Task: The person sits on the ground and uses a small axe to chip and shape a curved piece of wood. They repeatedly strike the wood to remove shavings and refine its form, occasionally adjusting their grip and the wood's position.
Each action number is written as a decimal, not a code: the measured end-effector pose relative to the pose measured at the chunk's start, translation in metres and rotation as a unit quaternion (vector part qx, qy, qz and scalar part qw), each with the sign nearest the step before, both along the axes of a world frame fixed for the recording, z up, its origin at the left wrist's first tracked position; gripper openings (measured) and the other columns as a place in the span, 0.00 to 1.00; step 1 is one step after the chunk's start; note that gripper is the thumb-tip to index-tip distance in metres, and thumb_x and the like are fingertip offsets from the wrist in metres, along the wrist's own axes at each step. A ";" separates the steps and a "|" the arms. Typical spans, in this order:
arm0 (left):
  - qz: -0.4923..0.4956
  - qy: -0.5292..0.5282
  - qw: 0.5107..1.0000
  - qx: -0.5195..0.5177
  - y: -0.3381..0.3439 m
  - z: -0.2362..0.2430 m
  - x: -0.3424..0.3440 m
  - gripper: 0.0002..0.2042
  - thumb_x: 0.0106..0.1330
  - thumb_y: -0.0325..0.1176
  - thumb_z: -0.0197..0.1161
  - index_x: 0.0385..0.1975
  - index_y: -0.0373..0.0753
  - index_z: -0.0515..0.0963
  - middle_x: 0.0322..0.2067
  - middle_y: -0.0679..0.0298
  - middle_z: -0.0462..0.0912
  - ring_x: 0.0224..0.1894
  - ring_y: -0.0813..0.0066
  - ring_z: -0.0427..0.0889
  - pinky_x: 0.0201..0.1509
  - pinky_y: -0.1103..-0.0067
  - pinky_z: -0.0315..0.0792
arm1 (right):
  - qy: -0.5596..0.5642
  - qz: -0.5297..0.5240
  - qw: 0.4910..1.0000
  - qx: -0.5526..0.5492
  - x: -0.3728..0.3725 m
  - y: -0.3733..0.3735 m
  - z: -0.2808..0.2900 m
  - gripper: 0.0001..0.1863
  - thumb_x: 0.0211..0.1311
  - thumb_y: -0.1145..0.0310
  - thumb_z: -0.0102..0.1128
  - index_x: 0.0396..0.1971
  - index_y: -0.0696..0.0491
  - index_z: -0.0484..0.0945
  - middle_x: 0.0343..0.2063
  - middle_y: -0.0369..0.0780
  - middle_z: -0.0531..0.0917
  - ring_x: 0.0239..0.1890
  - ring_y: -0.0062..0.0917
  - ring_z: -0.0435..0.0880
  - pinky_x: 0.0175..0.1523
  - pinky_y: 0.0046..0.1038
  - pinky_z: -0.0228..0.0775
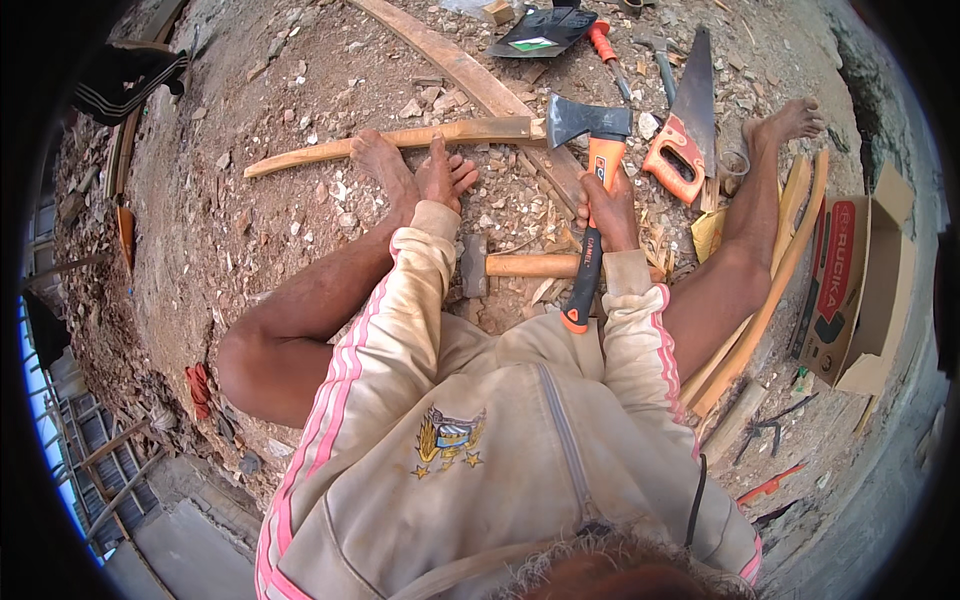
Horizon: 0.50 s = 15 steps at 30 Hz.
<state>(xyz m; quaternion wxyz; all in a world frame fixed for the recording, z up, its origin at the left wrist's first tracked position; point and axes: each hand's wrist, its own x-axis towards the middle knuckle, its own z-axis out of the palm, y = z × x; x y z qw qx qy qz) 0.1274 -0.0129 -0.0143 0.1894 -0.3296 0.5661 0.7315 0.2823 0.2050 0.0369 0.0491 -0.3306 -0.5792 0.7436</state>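
My right hand [612, 205] grips the orange and black handle [585, 275] of an axe, whose grey head [580, 118] is upright beside the right end of a narrow wooden strip [300, 160]. The strip lies across a longer plank [455, 65]. My left hand [447, 180] is at the strip's lower edge next to my left foot [385, 170], one finger reaching up to the wood and the others apart. A wooden-handled sledgehammer [525, 265] lies between my legs, among wood chips [655, 245].
A handsaw [690, 120], claw hammer [662, 70], red-gripped chisel [605, 55] and black tray [540, 30] lie ahead. More wood strips [755, 310] and an open cardboard box [850, 290] are at my right by a concrete edge [900, 420]. A metal grid [95, 470] shows lower left.
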 end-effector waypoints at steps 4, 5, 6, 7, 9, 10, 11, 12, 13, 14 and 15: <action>0.093 0.064 0.984 0.138 0.000 -0.037 -0.020 0.29 0.68 0.44 0.67 0.59 0.32 0.65 0.54 0.46 0.75 0.56 0.51 0.80 0.58 0.58 0.80 | -0.007 0.017 0.997 -0.079 0.004 -0.001 0.011 0.08 0.68 0.69 0.57 0.41 0.49 0.68 0.20 0.32 0.72 0.15 0.15 0.70 0.17 0.21 0.64; 0.113 0.080 0.982 0.132 0.003 -0.038 -0.027 0.29 0.67 0.43 0.68 0.59 0.32 0.65 0.53 0.46 0.76 0.56 0.51 0.80 0.59 0.57 0.80 | -0.003 0.021 0.995 -0.101 0.004 -0.003 0.012 0.08 0.68 0.68 0.58 0.41 0.49 0.68 0.21 0.32 0.73 0.15 0.15 0.70 0.17 0.21 0.64; 0.131 0.095 0.979 0.127 0.008 -0.040 -0.036 0.29 0.67 0.42 0.68 0.59 0.33 0.65 0.52 0.47 0.76 0.57 0.51 0.80 0.60 0.56 0.79 | 0.001 0.024 0.992 -0.121 0.005 -0.002 0.012 0.08 0.69 0.68 0.58 0.41 0.49 0.68 0.21 0.32 0.73 0.15 0.15 0.70 0.17 0.21 0.64; 0.151 0.073 0.978 0.126 0.007 -0.041 -0.045 0.26 0.66 0.37 0.69 0.58 0.35 0.65 0.49 0.52 0.78 0.54 0.51 0.81 0.58 0.56 0.81 | 0.008 0.031 0.988 -0.149 0.007 -0.002 0.012 0.09 0.69 0.68 0.59 0.41 0.50 0.68 0.22 0.32 0.73 0.16 0.15 0.70 0.18 0.22 0.65; 0.164 0.117 0.968 0.147 0.012 -0.039 -0.043 0.24 0.65 0.34 0.69 0.57 0.35 0.66 0.48 0.56 0.78 0.51 0.53 0.83 0.55 0.58 0.82 | 0.024 -0.006 0.980 -0.198 0.018 -0.001 0.019 0.09 0.69 0.68 0.59 0.41 0.49 0.68 0.21 0.32 0.72 0.16 0.15 0.70 0.18 0.22 0.65; 0.170 0.135 0.964 0.156 0.014 -0.034 -0.041 0.24 0.65 0.33 0.69 0.56 0.36 0.66 0.47 0.57 0.79 0.50 0.54 0.84 0.54 0.58 0.82 | 0.028 -0.027 0.974 -0.224 0.022 -0.001 0.022 0.09 0.69 0.68 0.59 0.41 0.49 0.68 0.21 0.32 0.72 0.16 0.15 0.70 0.18 0.22 0.65; 0.153 0.168 0.960 0.165 0.014 -0.028 -0.046 0.20 0.64 0.33 0.68 0.50 0.36 0.67 0.45 0.57 0.78 0.47 0.60 0.84 0.48 0.61 0.84 | 0.037 -0.024 0.972 -0.232 0.022 0.007 0.023 0.08 0.69 0.68 0.58 0.42 0.48 0.68 0.21 0.32 0.72 0.16 0.16 0.70 0.19 0.22 0.65; 0.156 0.187 0.958 0.154 0.009 -0.025 -0.047 0.20 0.64 0.32 0.68 0.50 0.36 0.67 0.44 0.58 0.78 0.46 0.61 0.84 0.46 0.63 0.85 | 0.038 -0.030 0.974 -0.221 0.026 0.014 0.023 0.08 0.69 0.68 0.58 0.42 0.48 0.68 0.21 0.32 0.72 0.16 0.15 0.70 0.19 0.22 0.65; 0.161 0.209 0.954 0.143 0.007 -0.018 -0.054 0.19 0.63 0.31 0.67 0.49 0.36 0.67 0.43 0.58 0.78 0.45 0.61 0.84 0.44 0.64 0.85 | 0.043 -0.034 0.976 -0.211 0.025 0.023 0.022 0.08 0.69 0.67 0.58 0.42 0.48 0.68 0.21 0.32 0.72 0.16 0.15 0.70 0.19 0.22 0.66; 0.166 0.231 0.950 0.131 0.004 -0.012 -0.059 0.19 0.62 0.31 0.67 0.48 0.36 0.68 0.42 0.59 0.78 0.45 0.62 0.84 0.42 0.65 0.85 | 0.048 -0.037 0.978 -0.200 0.024 0.029 0.023 0.08 0.68 0.67 0.57 0.42 0.48 0.68 0.21 0.32 0.72 0.16 0.15 0.71 0.19 0.22 0.66; 0.174 0.248 0.945 0.121 0.004 0.001 -0.062 0.18 0.62 0.30 0.65 0.48 0.36 0.67 0.39 0.59 0.79 0.36 0.64 0.85 0.35 0.68 0.84 | 0.041 -0.051 0.985 -0.158 0.025 0.031 0.026 0.09 0.68 0.68 0.57 0.44 0.50 0.69 0.22 0.31 0.71 0.16 0.15 0.71 0.19 0.22 0.66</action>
